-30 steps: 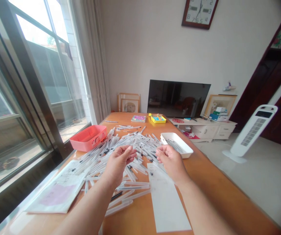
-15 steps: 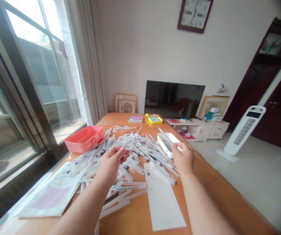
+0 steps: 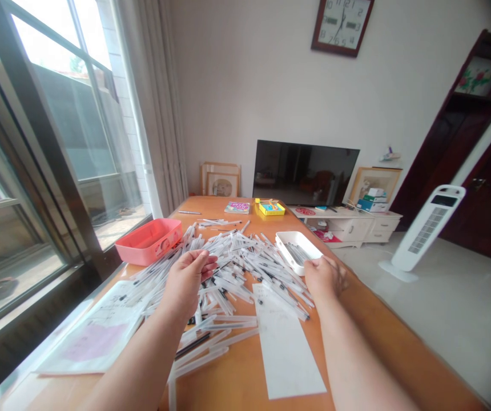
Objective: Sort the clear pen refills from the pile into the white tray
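Note:
My left hand (image 3: 188,279) hovers over the left part of a big pile of clear pen barrels (image 3: 249,245). Its thumb and fingertips are pinched together; whatever may lie between them is too small to name. At the near right corner of a white plastic box (image 3: 282,254) is my right hand (image 3: 325,277), its fingers curled closed. What they hold, if anything, is hidden. Thin grey, pen-like pieces (image 3: 297,251) lie inside that box. Below the pile, a dark pen piece (image 3: 193,345) rests among loose clear barrels.
A pink box (image 3: 149,242) stands left of the pile. A notebook (image 3: 91,337) lies at the near left, a white paper strip (image 3: 290,348) at the near middle. Toward the far end are a booklet (image 3: 237,207) and a yellow box (image 3: 271,208). The table drops off at right.
The clear barrel that stuck out of my right hand over the white box no longer shows. That hand has drawn slightly down, and my left hand has shifted a little left.

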The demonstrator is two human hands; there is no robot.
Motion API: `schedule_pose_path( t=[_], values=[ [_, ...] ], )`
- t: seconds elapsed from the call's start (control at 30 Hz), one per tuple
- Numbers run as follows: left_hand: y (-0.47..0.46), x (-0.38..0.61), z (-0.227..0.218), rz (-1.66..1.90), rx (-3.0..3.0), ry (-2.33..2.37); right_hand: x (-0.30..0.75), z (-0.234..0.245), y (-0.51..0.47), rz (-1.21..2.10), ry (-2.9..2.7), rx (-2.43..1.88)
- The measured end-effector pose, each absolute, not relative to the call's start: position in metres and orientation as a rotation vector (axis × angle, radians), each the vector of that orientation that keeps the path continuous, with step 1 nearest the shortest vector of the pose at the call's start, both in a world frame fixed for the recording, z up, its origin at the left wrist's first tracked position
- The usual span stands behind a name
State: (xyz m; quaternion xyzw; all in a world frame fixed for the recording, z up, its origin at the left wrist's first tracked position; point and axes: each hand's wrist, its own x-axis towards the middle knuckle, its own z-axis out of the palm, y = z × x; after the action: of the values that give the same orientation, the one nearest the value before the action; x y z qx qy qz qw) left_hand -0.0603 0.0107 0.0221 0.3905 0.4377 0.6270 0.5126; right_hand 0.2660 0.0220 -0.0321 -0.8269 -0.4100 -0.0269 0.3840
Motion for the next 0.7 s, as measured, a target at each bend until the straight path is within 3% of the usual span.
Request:
schedule_pose_path(
  t=[0.27, 0.47, 0.7],
  values=[
    [0.012, -0.064, 0.022, 1.526, 0.936, 1.061, 0.267, -0.039, 0.024, -0.129, -1.084, -2.047],
    [0.014, -0.066, 0.021, 1.526, 0.959, 1.096, 0.242, -0.021, 0.017, -0.295, -1.244, -1.755],
    [0.015, -0.068, 0.02, 1.547, 0.975, 1.144, 0.185, -0.008, -0.009, 0.109, -1.776, -1.512]
  ],
)
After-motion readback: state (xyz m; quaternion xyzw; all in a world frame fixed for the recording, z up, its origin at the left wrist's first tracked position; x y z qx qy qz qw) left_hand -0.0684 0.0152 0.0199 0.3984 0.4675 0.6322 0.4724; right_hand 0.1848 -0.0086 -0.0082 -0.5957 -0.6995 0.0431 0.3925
